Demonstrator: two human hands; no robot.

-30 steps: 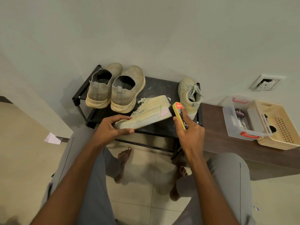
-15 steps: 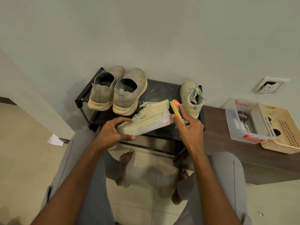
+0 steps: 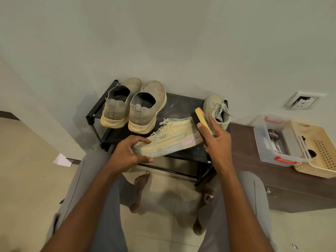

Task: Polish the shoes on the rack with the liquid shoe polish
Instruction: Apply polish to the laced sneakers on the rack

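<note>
My left hand has its grip clamped on the toe end of a cream high-top sneaker, which lies on its side over the front edge of the black shoe rack. My right hand has its grip closed around a yellow shoe brush, bristles touching the sneaker's heel. On the rack behind sit 2 grey slip-on shoes at the left and 1 laced sneaker at the right. On the brown bench stand a clear box holding a polish tin, and a cream basket touching it.
</note>
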